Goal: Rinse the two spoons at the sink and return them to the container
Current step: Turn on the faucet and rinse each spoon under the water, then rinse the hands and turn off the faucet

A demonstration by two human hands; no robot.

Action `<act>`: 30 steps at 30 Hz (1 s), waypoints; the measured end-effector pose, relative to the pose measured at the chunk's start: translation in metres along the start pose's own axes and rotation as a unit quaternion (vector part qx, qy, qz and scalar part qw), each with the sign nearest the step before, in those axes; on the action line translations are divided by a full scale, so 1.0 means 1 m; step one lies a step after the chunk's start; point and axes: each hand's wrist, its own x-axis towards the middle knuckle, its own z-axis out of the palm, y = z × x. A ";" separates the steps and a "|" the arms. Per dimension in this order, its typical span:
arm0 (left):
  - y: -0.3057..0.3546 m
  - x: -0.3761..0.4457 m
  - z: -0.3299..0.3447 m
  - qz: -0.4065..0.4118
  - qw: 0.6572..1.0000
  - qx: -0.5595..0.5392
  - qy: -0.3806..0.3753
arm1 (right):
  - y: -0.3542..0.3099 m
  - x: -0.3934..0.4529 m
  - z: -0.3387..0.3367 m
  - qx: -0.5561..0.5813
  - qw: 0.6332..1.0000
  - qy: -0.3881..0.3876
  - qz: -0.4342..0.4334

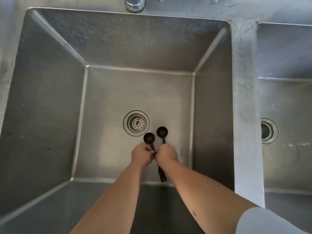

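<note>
Steel sink (50,107), no water seen running — each hand pinches a black spoon: left hand (141,155), left spoon (149,137); right hand (167,154), right spoon (162,132). Rinse looks pending; next — reach the tap (134,3)

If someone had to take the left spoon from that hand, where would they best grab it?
Probably by the bowl end. The left spoon's round bowl and a short neck stick out past the left hand, pointing away from the person over the sink. The hand grips the handle, so come from the far side and pinch the neck just below the bowl.
</note>
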 end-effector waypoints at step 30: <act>0.226 -0.288 0.120 0.429 0.807 0.398 0.081 | 0.229 -0.165 -0.325 -0.027 0.937 0.238 -0.255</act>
